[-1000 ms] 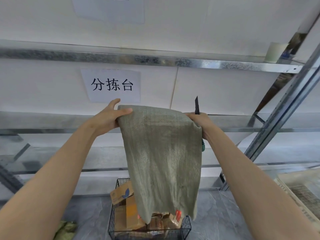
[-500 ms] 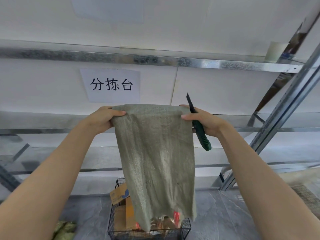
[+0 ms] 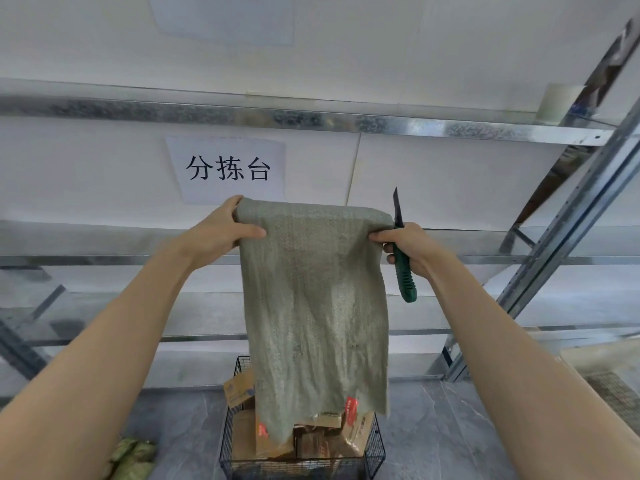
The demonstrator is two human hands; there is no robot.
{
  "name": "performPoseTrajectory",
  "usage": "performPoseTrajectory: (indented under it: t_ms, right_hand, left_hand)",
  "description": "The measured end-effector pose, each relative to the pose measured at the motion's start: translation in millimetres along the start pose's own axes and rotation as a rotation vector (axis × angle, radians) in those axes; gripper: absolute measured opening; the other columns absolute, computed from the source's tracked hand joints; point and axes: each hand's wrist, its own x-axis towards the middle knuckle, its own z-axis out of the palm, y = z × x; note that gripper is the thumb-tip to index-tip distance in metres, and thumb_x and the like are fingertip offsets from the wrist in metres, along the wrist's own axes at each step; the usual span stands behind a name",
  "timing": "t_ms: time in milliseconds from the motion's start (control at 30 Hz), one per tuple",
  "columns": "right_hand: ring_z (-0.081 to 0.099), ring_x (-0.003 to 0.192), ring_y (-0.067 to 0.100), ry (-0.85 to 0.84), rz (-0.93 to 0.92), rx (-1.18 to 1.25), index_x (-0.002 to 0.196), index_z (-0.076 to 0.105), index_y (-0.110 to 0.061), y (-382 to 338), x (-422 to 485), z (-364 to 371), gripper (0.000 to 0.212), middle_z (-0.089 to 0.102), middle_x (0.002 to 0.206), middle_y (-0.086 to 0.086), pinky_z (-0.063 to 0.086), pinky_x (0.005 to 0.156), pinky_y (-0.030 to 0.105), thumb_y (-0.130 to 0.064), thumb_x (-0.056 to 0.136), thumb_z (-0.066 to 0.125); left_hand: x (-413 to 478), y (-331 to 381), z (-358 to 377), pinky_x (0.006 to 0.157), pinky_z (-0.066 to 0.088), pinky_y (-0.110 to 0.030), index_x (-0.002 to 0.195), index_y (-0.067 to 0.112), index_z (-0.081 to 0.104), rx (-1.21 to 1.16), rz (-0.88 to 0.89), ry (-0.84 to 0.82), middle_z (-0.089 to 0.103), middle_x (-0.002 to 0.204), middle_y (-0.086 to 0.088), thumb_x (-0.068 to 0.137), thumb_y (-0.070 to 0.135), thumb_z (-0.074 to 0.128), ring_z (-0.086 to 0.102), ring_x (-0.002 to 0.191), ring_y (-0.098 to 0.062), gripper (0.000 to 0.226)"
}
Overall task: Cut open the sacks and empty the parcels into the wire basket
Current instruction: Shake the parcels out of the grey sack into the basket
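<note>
Hanging limp above wire basket, grey-green woven sack looks light, soft and floppy, likely emptied. Best held by upper corners, as now.

Head view:
- Left hand: grip clenched on sack's upper left corner.
- Right hand: grip pinching upper right corner, fingers also wrapped round green handle of knife, blade pointing up.
- Sack's ragged lower edge dangles just over cardboard parcels piled inside basket.
- Crumpled green bundle lies on floor, left of basket.

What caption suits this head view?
Left hand and right hand hold a limp sack over the wire basket of parcels; right also grips a knife.
</note>
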Motion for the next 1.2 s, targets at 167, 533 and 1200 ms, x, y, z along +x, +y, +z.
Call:
performPoseTrajectory:
  t_ms: [167,533,1200]
  right_hand:
    - [0.039,0.056,0.011,0.065,0.020,0.018,0.083,0.056,-0.012,3,-1,0,0.013,0.050,0.068,0.001,0.036,0.048,0.025,-0.009,0.083,0.069]
    - [0.056,0.064,0.019,-0.124,0.067,-0.044,0.094,0.063,-0.013,7,-10,-16,0.027,0.061,0.075,0.004,0.047,0.061,0.031,-0.037,0.083,0.070]
    - [0.068,0.092,0.021,-0.205,-0.051,0.007,0.130,0.054,-0.019,-3,-14,5,0.055,0.067,0.111,0.007,0.057,0.083,0.034,0.001,0.081,0.068]
  left_hand:
    - [0,-3,11,0.095,0.043,-0.035,0.142,0.014,0.027,0.539,0.013,0.117,0.045,0.130,-0.005,0.079,0.020,0.074,0.048,0.116,-0.023,0.079]
    - [-9,4,5,0.084,0.052,-0.033,0.093,0.007,0.068,0.209,-0.013,0.189,0.068,0.097,-0.010,0.092,0.021,0.060,0.063,0.089,-0.022,0.016]
    - [-14,-7,1,0.066,0.050,-0.029,0.116,0.011,0.062,-0.081,-0.157,0.224,0.058,0.096,-0.008,0.094,0.005,0.045,0.054,0.073,-0.016,0.028]
